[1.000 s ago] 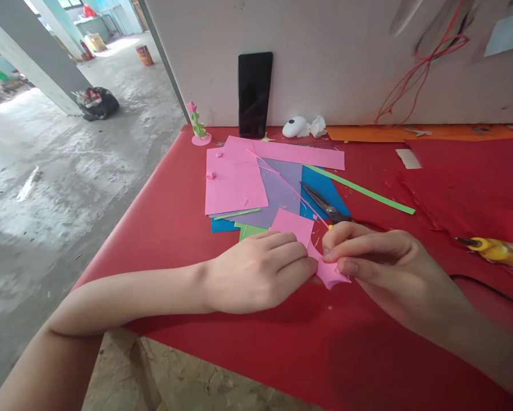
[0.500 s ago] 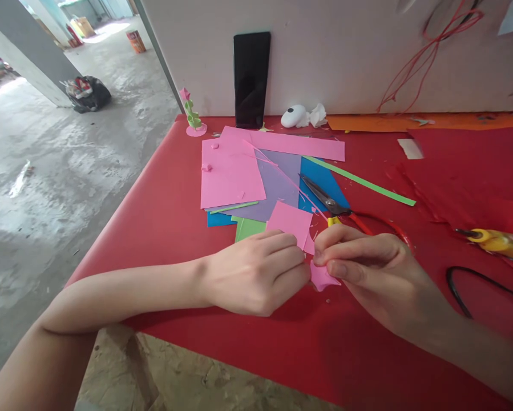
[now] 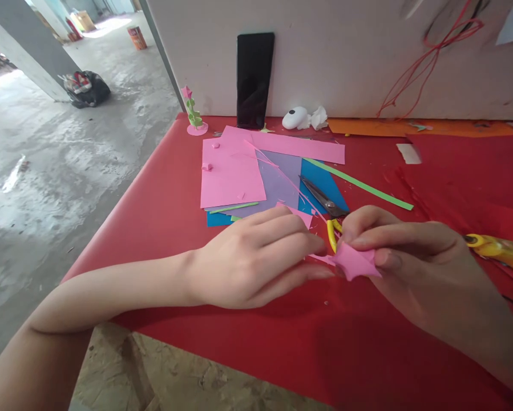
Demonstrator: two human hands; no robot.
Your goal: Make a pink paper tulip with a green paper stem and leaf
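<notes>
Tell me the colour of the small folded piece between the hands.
Pink folded piece, clearest in the head view.

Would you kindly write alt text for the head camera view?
Two bare hands, left hand and right hand, pinch a small pink paper star above a red table. Behind lie coloured paper sheets, scissors and a yellow glue gun.
</notes>
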